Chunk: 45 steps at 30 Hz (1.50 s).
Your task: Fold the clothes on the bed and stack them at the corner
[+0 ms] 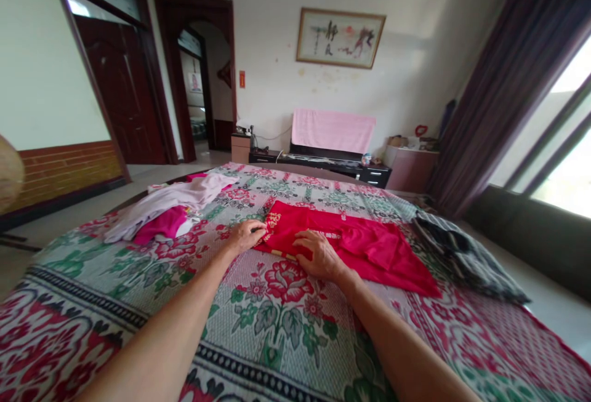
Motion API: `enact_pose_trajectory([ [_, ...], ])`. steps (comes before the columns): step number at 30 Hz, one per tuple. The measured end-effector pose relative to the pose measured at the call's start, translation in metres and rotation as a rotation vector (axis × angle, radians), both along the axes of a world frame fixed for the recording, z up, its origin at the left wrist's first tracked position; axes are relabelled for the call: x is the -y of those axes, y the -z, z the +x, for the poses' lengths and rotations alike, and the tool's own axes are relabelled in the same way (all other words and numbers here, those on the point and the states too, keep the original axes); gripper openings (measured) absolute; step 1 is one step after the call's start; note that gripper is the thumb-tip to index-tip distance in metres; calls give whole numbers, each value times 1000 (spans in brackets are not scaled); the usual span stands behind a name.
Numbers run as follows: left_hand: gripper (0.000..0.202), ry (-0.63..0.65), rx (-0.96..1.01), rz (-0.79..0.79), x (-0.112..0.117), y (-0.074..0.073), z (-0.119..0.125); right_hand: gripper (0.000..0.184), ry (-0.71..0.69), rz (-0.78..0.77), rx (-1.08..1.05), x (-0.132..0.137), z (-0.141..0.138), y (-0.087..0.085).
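Note:
A red printed shirt (369, 243) lies folded lengthwise on a flowered bedspread (272, 303), with yellow and white lettering toward its left end. At that left end, my left hand (248, 236) has its fingers closed on the shirt's edge; the fingertips are partly hidden. My right hand (321, 254) rests palm down on the shirt near its front edge, fingers spread and slightly bent. To the right of the hands the cloth is wrinkled, and it narrows to a corner near the bedspread's right side.
A pile of pink and white clothes (180, 202) lies on the left. On the right is a dark striped garment (466, 257), beside a grey sofa (530, 242). At the back, a pink cloth (333, 130) covers a screen on a black cabinet (373, 175).

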<state>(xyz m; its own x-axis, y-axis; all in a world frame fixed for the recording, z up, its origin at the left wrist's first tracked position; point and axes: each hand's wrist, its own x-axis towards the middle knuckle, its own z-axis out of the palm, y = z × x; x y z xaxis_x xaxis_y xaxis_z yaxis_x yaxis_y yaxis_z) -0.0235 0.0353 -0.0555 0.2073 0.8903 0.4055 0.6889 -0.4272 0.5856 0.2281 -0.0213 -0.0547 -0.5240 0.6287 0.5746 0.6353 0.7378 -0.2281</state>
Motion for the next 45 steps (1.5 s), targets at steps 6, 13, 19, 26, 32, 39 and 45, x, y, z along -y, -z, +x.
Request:
enact_pose_trajectory([
  [6, 23, 110, -66, 87, -12, 14, -1, 23, -33, 34, 17, 4, -9, -1],
  [13, 32, 96, -62, 46, -16, 20, -5, 23, -10, 2, -44, 5, -5, -6],
  [19, 36, 73, -77, -16, -12, 12, -4, 13, -13, -33, -7, 8, -2, -11],
  [26, 34, 62, -40, -2, -9, 14, -1, 14, 34, -18, -30, 8, -7, -6],
  [32, 39, 116, -174, 74, -7, 17, 0, 18, -3, -64, -85, 5, -7, 2],
  [39, 55, 123, -182, 19, -14, 25, -8, 18, 45, -62, -78, 6, -8, 3],
  [45, 70, 27, -168, -9, -13, 22, -7, 16, 89, -67, -18, 7, -10, 3],
])
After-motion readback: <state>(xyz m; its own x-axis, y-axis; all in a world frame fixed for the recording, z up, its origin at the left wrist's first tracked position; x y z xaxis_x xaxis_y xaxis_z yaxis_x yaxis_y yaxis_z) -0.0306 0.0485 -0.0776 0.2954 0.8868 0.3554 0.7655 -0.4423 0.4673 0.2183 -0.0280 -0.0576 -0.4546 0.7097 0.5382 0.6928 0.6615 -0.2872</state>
